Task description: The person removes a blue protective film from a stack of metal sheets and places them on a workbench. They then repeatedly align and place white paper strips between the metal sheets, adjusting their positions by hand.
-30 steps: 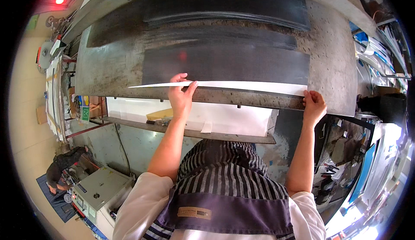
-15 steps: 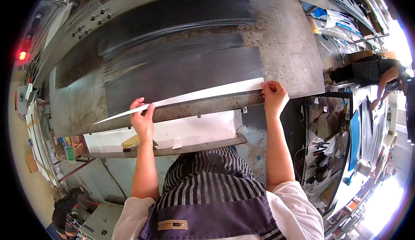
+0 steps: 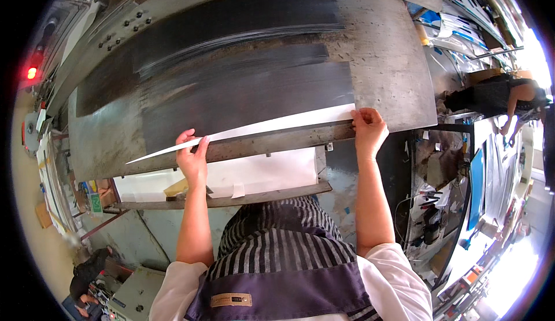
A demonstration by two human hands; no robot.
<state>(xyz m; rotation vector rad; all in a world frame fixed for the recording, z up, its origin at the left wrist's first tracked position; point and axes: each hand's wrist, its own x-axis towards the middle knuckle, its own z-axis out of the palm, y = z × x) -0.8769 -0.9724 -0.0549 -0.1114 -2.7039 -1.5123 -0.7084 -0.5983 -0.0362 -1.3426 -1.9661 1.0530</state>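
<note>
1. The white tapered strip [image 3: 283,121] lay across the frame's centre, along the dark sheet's [image 3: 260,95] lower edge.
2. At centre left, the left hand [image 3: 192,158] pinched its narrower part.
3. At centre right, the right hand [image 3: 370,132] pinched its wide end.

The left hand [image 3: 192,160] pinches a long white strip [image 3: 277,124], and a thin point sticks out past its fingers. The right hand [image 3: 370,130] holds the wide end. Just beyond the fingers, a flat dark sheet [image 3: 254,95] lies on a big metal table [image 3: 393,72]; farther away, a dark stack [image 3: 243,11].
</note>
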